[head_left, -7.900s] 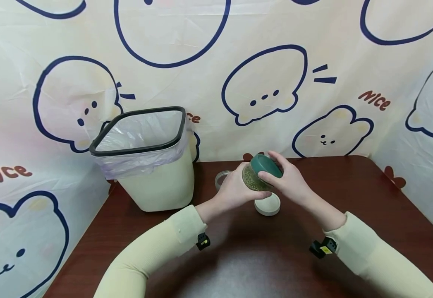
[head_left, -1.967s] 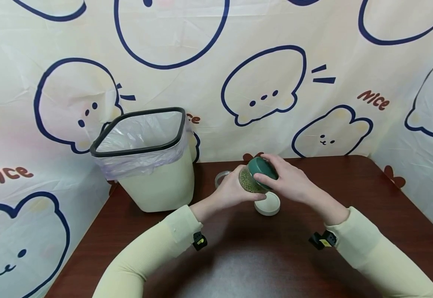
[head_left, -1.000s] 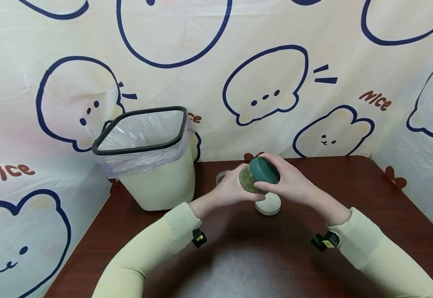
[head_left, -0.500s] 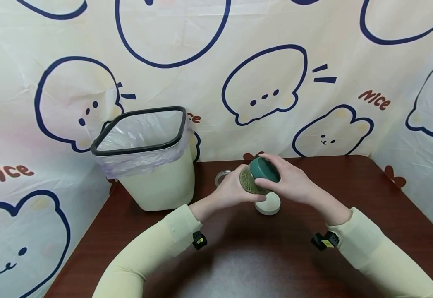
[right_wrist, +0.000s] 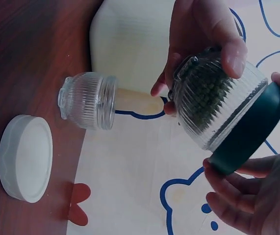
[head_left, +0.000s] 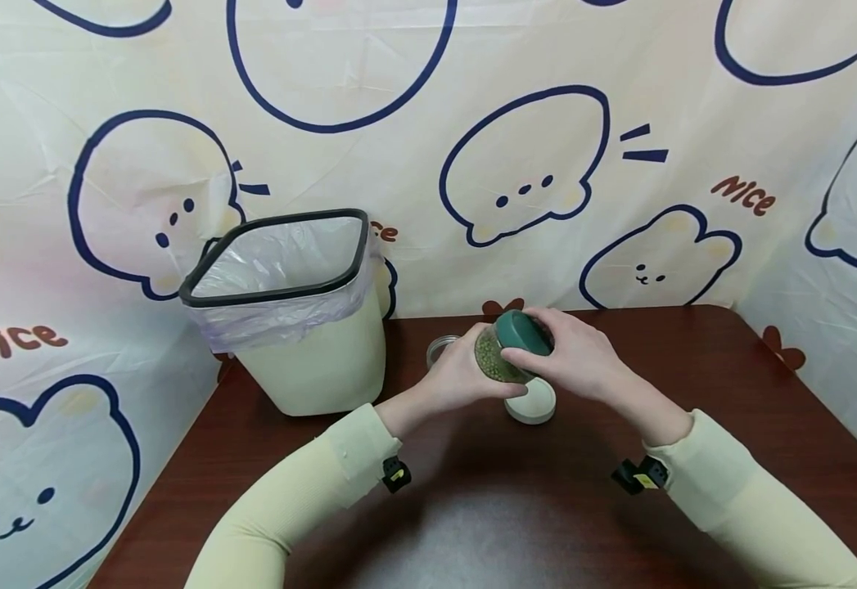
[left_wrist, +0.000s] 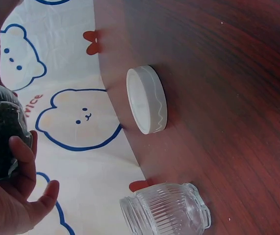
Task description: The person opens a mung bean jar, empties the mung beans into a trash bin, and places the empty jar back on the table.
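My left hand [head_left: 453,375] grips a ribbed glass jar [right_wrist: 206,98] of small green beans round its body. The jar is tilted above the table, its top leaning to the right. A dark green screw lid [head_left: 522,331] sits on its mouth, and my right hand [head_left: 583,356] holds that lid by the rim between thumb and fingers. Below the hands, a white lid [head_left: 533,402] lies on the table. Near it stands a second ribbed jar [right_wrist: 88,100], clear, without a lid and with nothing inside; in the head view my left hand partly hides it.
A cream bin [head_left: 317,360] with a black rim and a plastic liner stands on the left of the brown table [head_left: 531,523]. A printed cloth [head_left: 399,164] hangs behind and along both sides.
Over the span, the jar and both hands shift slightly left. The right hand turns back and forth on the green lid, its fingers changing place round the rim. The other things stay put.
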Demonstrator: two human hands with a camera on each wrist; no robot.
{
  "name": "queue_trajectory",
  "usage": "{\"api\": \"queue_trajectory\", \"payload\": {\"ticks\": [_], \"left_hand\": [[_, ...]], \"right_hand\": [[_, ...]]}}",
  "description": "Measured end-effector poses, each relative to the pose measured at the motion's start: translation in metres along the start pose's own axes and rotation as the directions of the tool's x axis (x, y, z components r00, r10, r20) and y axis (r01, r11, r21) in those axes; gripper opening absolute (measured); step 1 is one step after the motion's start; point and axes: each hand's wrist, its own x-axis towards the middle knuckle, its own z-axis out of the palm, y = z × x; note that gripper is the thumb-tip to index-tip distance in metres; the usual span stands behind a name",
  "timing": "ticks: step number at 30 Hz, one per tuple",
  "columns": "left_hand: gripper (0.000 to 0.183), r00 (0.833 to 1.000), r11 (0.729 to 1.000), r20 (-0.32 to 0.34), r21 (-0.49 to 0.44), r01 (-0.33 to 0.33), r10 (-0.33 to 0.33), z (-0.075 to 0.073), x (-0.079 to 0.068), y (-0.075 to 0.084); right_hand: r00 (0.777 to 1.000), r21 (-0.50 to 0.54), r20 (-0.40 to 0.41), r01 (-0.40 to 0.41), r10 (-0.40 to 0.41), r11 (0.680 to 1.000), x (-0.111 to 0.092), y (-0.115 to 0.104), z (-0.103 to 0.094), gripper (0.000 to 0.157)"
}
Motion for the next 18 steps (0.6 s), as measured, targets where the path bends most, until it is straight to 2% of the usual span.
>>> {"api": "queue_trajectory", "payload": {"ticks": [5,10,14,18], "left_hand": [[0.075,0.999,1.0,0.032,-0.008,-0.009,0.009,0.0008,0.0004,0.0027],[0.076,0.999,1.0,0.048,-0.006,-0.017,0.017,0.0007,0.0006,0.0037],[0.076,0.996,0.999,0.08,-0.026,-0.026,0.028,-0.001,0.0013,0.0016],[0.072,0.989,0.996,0.131,-0.072,-0.057,0.066,-0.0035,0.0017,-0.0013]], "right_hand": [[0.998,0.066,-0.036,0.048,-0.045,0.997,-0.001,0.0009,-0.0006,0.071],[0.996,0.157,-0.039,0.09,-0.085,0.984,-0.0017,0.0036,-0.0013,0.067],[0.992,0.174,-0.039,0.127,-0.122,0.976,-0.0022,0.0053,-0.0018,0.069],[0.98,0.171,-0.044,0.201,-0.196,0.965,-0.003,0.0055,-0.0035,0.071]]}}
